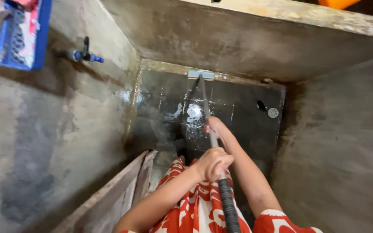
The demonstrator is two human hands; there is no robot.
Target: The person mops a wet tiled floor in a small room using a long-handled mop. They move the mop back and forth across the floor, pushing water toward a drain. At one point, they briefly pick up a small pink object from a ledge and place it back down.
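You stand over a deep concrete tank, looking straight down its grey walls to the dark floor at the bottom. That floor is wet and shiny, with a bright patch of glare near its middle, so water has reached most of it; I judge the scrubbing well under way, though the pictures cannot show how clean the surface is. The walls look stained and blotchy, darker in a band on your left, and they appear untouched compared with the floor.

A long-handled brush reaches down into the tank, its pale head pressed against the far edge of the floor where it meets the back wall. The near strip of floor, close to your red and white patterned garment, is mostly hidden, so whether it is done cannot be told.

Your left hand is clamped around the upper, ribbed part of the handle; your right hand grips the shaft lower down, apart from the left.

Smaller things: a round drain fitting sits in the far right corner of the floor, a blue tap juts from the left wall, and a blue crate rests above it.
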